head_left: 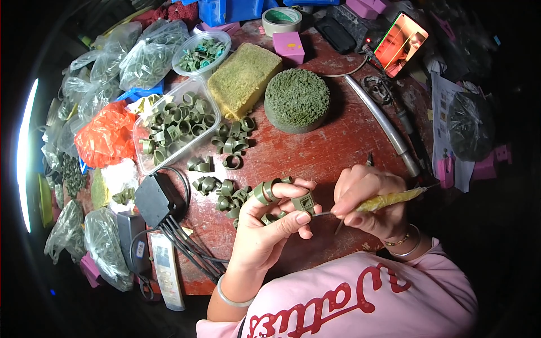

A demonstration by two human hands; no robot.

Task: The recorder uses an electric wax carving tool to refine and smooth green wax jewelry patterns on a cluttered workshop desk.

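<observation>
My left hand [265, 228] pinches a dark green ring with a square, hollowed top [304, 204] between thumb and fingers. Other plain green bands [264, 193] are slipped over its fingers. In my right hand [366, 191] is a thin pointed tool with a yellow wrapped handle [394, 199], held like a pen. Its metal tip reaches leftward to the edge of the square ring; whether it touches cannot be made out. Just beyond my left hand, loose green rings [226, 197] lie on the red table [298, 155]. More fill a see-through tub [147, 168].
A round green block [297, 101] and a yellow-green sponge block [242, 79] stand at the back. A metal tube [377, 115] and lit phone [400, 45] are at right. Plastic bags [107, 135], a black adapter box [160, 200] and cables crowd the left.
</observation>
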